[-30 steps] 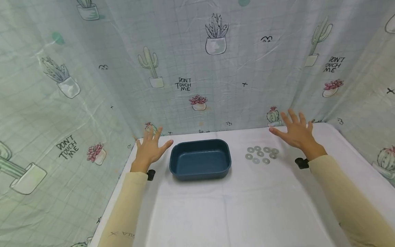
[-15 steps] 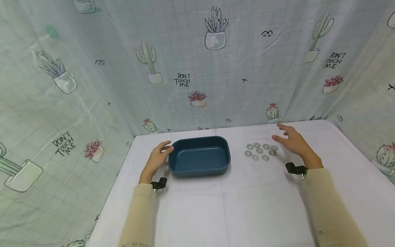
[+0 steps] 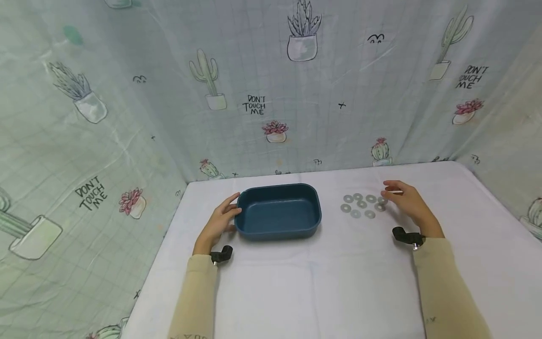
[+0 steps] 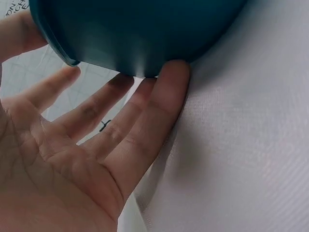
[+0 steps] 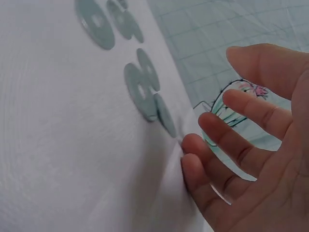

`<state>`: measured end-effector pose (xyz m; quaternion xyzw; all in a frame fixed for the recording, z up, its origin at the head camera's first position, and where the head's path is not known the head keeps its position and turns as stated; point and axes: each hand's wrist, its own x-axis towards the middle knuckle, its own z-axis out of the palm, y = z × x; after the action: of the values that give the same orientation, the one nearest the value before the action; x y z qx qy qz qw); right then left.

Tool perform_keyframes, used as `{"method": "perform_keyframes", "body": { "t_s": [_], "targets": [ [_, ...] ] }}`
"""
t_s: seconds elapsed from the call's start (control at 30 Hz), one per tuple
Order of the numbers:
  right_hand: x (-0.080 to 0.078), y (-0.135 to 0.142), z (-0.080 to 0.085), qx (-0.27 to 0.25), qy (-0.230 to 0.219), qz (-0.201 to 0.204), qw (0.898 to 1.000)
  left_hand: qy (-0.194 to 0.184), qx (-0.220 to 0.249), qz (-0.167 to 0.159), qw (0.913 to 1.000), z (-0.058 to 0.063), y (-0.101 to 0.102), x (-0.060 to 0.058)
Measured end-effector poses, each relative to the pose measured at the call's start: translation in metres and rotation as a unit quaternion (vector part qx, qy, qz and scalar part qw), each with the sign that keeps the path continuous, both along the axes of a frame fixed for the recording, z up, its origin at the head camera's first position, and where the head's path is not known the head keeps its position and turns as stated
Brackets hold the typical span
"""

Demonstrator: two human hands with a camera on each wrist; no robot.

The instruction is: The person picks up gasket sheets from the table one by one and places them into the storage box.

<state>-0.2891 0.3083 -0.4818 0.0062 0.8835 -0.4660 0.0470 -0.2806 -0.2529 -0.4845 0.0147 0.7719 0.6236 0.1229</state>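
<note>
A dark blue rectangular box (image 3: 277, 212) with rounded corners and nothing inside sits left of centre in the head view. My left hand (image 3: 217, 225) is at its left end, thumb over the rim and fingertips against the outer wall. The left wrist view shows those fingers (image 4: 130, 121) reaching the wall of the box (image 4: 135, 34) from below. To the right lie several flat grey washers (image 3: 362, 204), seen edge-on as washers (image 5: 140, 92) in the right wrist view. My right hand (image 3: 410, 205) hovers at their right side, fingers loosely bent, holding nothing.
A white cloth (image 3: 279, 287) covers the table. Behind it and on both sides hangs a pale green curtain (image 3: 334, 132) printed with cacti. Each wrist carries a small black camera mount, such as the left mount (image 3: 222, 254).
Both hands have come down from spread fingers in the air. The left has moved right to the box's end; the right has lowered beside the washers. The head view has shifted slightly.
</note>
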Motion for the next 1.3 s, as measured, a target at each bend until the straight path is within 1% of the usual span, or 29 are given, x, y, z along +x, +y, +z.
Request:
{"method": "perform_keyframes", "body": {
  "t_s": [0.13, 0.3, 0.4, 0.57, 0.7, 0.8, 0.97, 1.13, 1.3],
  "targets": [
    [-0.003, 0.001, -0.004, 0.021, 0.002, -0.005, 1.000, -0.001, 0.009, -0.018, 0.9998, 0.001, -0.003, 0.001],
    [-0.002, 0.000, -0.007, 0.054, -0.032, -0.013, 0.998, -0.009, 0.028, -0.037, 0.9989, 0.000, -0.005, 0.002],
    [-0.003, -0.002, -0.008, 0.078, -0.041, -0.012, 0.996, -0.010, 0.033, -0.045, 0.9984, 0.000, -0.006, 0.002],
    [-0.004, -0.004, -0.012, 0.114, -0.032, -0.015, 0.993, -0.014, 0.043, -0.051, 0.9977, -0.001, -0.008, 0.002],
    [-0.005, -0.004, -0.014, 0.137, -0.017, -0.008, 0.990, -0.024, 0.060, -0.055, 0.9964, -0.003, -0.009, 0.003],
    [-0.005, -0.004, -0.015, 0.144, -0.010, -0.004, 0.989, -0.026, 0.071, -0.059, 0.9954, -0.005, -0.010, 0.004],
    [-0.007, -0.006, -0.016, 0.153, -0.012, -0.006, 0.988, -0.025, 0.083, -0.062, 0.9942, -0.006, -0.012, 0.004],
    [-0.008, -0.006, -0.018, 0.157, -0.011, -0.008, 0.988, -0.030, 0.084, -0.068, 0.9937, -0.008, -0.013, 0.003],
    [-0.008, -0.007, -0.018, 0.148, -0.014, -0.013, 0.989, -0.030, 0.084, -0.072, 0.9934, -0.008, -0.013, 0.003]
  ]
}}
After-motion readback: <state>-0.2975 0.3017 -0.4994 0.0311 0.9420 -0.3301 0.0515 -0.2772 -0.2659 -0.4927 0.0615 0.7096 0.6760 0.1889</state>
